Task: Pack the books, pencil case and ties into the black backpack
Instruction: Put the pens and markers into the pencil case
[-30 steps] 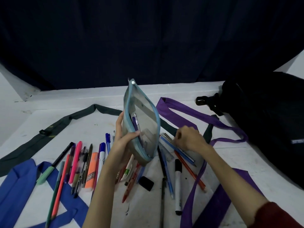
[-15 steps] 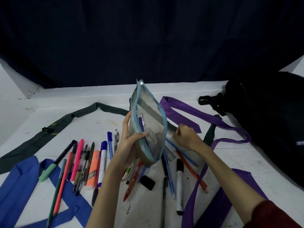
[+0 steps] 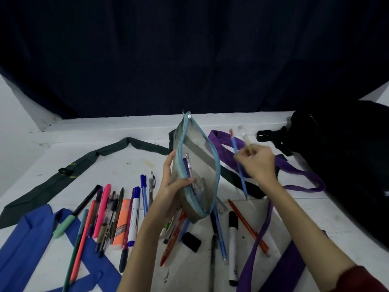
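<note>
The left hand [image 3: 170,194] holds a clear pencil case [image 3: 197,165] up off the table [image 3: 315,216], thumb on the near face and fingers curled behind the left edge. The case stands on end, its blue zipper edge open and bowed out, and a purple pen and a silver-tipped pencil show through its side. The right hand [image 3: 260,163] is raised just right of the case, its fingers closed round a blue pencil [image 3: 240,171] and at least one more thin, blurred item; the blue pencil slants with its red end up and far, its tip down and near.

The black backpack [image 3: 345,165] lies at the far right of the table, well apart from the case. A purple tie [image 3: 299,171] runs from behind the case toward the backpack and loops back down the near right. A dark green tie [image 3: 69,175] stretches across the left and passes behind the case. A blue tie [image 3: 25,245] is folded at the near left corner.

Loose pens [image 3: 126,216] and markers lie in a row on the table left of the left arm, some resting on the blue tie. More lie under and right of the case: a black-capped white marker [image 3: 232,245], an orange pencil [image 3: 248,226], a red pen [image 3: 170,241] and a small black eraser [image 3: 191,242].
</note>
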